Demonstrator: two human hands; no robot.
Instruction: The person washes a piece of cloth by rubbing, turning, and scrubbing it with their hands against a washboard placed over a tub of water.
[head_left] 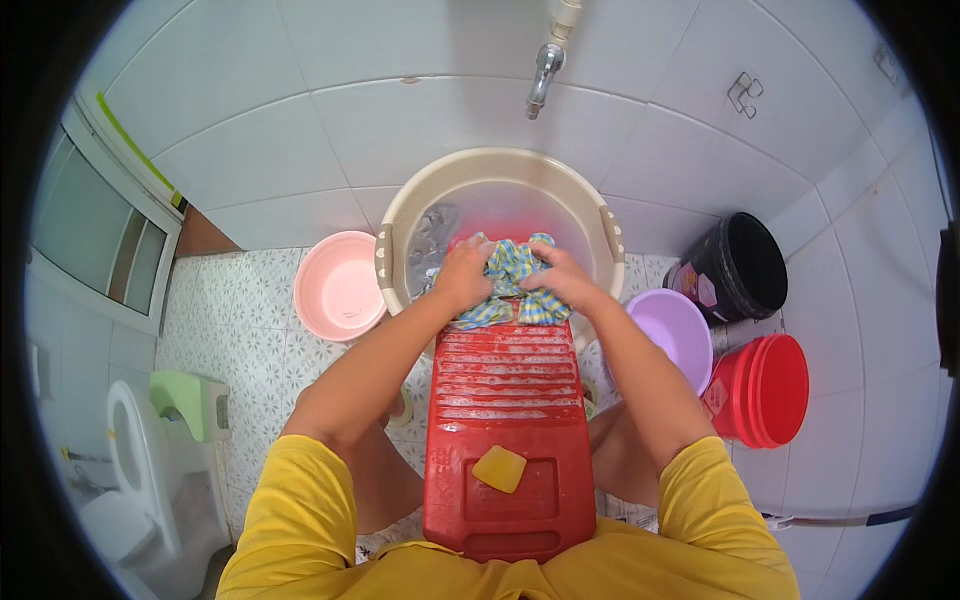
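Observation:
A wet checked cloth (513, 268) in blue, yellow and white lies bunched over the far end of a red washboard (508, 425). My left hand (465, 276) grips its left side, fingers curled into the folds. On its right side my right hand (562, 277) is closed on the same cloth. The washboard slopes from my lap into a big beige tub (480, 165), and whitish suds lie along its ridges. A yellow bar of soap (499, 469) rests on the board's smooth near part. Part of the cloth is hidden by my hands.
Left of the tub stands a pink basin (343, 316); to its right are a purple basin (672, 335), a black bucket (757, 265) and a red bucket (783, 390). A tap (543, 80) juts from the tiled wall above. A toilet (150, 480) and green stool (195, 400) stand left.

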